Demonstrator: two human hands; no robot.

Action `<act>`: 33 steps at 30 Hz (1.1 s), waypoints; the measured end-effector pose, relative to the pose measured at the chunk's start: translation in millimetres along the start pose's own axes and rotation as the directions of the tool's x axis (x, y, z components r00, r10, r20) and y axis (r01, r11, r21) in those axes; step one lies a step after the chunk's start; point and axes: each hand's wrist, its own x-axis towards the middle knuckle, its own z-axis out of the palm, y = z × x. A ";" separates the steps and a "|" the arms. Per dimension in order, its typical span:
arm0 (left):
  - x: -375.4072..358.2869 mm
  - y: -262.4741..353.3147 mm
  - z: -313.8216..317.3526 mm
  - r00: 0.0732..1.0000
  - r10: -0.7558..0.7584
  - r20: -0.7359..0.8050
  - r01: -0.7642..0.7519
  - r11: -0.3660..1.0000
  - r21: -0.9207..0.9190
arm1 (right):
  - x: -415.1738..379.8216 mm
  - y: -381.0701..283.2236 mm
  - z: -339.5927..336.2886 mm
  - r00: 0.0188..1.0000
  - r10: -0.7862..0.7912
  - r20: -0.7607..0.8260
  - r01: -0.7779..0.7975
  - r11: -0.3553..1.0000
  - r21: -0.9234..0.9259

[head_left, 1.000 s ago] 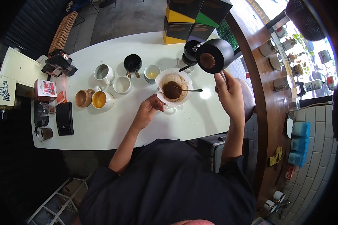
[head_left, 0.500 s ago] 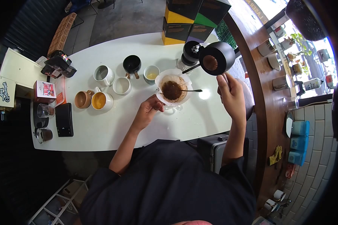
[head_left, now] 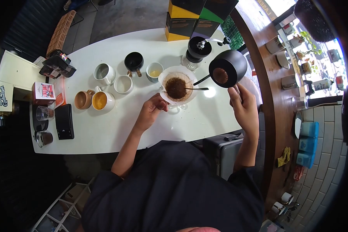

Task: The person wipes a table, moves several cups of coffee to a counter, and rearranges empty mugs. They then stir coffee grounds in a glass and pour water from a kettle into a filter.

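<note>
My right hand (head_left: 244,110) is closed round the handle of a black gooseneck kettle (head_left: 232,63), held above the table's right side. The kettle's spout points left towards a coffee dripper lined with a white paper filter (head_left: 166,77). Wet, dark coffee grounds (head_left: 175,88) lie in the filter, and a spoon (head_left: 197,89) rests in them, its handle over the right rim. My left hand (head_left: 152,109) is curled at the dripper's lower left side, fingers closed; the part it grips is mostly hidden. Under the dripper shows part of a clear glass vessel (head_left: 178,106).
Several cups stand left of the dripper, among them a black cup (head_left: 133,60) and a white mug with yellow inside (head_left: 109,101). A hand coffee grinder (head_left: 195,50) stands behind it. Stacked boxes (head_left: 183,27) are at the back; a black tablet-like slab (head_left: 64,121) lies left.
My right hand and the kettle have shifted slightly right and down in the view, with the spout now beside the filter's right rim. My left hand stays at the dripper.
</note>
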 end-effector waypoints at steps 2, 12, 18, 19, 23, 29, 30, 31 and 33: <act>0.1 -0.2 -0.1 1.000 0.008 0.003 -0.008 1.000 0.013 | -5.9 -2.8 -0.7 1.000 -0.002 0.008 0.002 1.000 0.011; 0.1 -3.4 -0.8 0.999 0.039 0.018 -0.038 0.998 -0.060 | -20.8 -7.3 -0.9 0.999 -0.007 0.051 0.009 0.999 -0.042; -0.3 0.3 0.9 1.000 0.021 -0.001 -0.021 0.999 -0.037 | -23.8 -17.4 3.8 0.996 0.003 0.091 0.001 0.999 -0.048; -0.1 -0.9 -0.1 0.999 0.040 0.007 -0.040 0.999 -0.024 | -23.0 -18.9 5.7 0.996 -0.005 0.090 0.009 0.999 -0.038; 0.2 -4.9 -2.9 0.997 0.068 0.024 -0.068 0.998 -0.001 | -19.4 -26.7 10.4 0.993 -0.017 0.121 0.022 0.999 -0.045; 0.6 -4.7 -1.0 0.997 0.071 0.024 -0.071 0.997 -0.009 | -12.5 -37.5 19.1 0.987 -0.083 0.140 0.086 0.996 -0.016; 0.5 -5.1 -1.2 0.997 0.072 0.023 -0.072 0.997 -0.010 | -11.1 -39.3 21.0 0.986 -0.084 0.141 0.087 0.996 -0.017; 0.6 -5.5 -1.5 0.997 0.076 0.029 -0.076 0.997 -0.004 | -9.6 -41.5 23.0 0.985 -0.091 0.144 0.093 0.996 -0.008; 0.4 -6.0 -1.9 0.996 0.080 0.032 -0.081 0.997 0.001 | -6.6 -45.8 25.9 0.984 -0.100 0.148 0.101 0.995 0.001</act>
